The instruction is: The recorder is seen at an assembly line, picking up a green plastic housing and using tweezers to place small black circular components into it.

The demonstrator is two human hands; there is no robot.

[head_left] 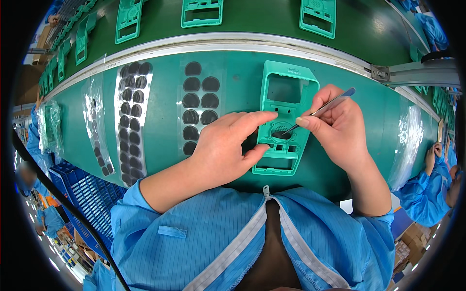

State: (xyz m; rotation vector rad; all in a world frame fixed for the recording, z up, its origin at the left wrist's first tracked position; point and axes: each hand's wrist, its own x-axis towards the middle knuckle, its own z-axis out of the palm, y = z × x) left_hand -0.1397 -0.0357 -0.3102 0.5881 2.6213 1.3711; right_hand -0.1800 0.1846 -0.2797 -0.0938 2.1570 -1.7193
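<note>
A green plastic housing [292, 72] with a large window and a round perforated grille lies on the green worktop in front of me. My left hand [221, 141] grips its left edge, index finger by the grille and thumb lower down. Pinched in my right hand [343, 132] is a pair of metal tweezers [336, 100], their tip down in the round grille recess. A dark round piece [280, 136] shows in that recess at the tip. Left of my left hand, a clear sheet of black round pads [191, 100] lies flat.
More pads sit on a silvery strip [130, 109] and a narrow clear strip [99, 131]. Beyond a metal rail [233, 42], a dark green belt carries several green housings [202, 13]. Clear plastic [408, 140] lies right; a blue crate [87, 194] stands lower left. Co-workers flank the bench.
</note>
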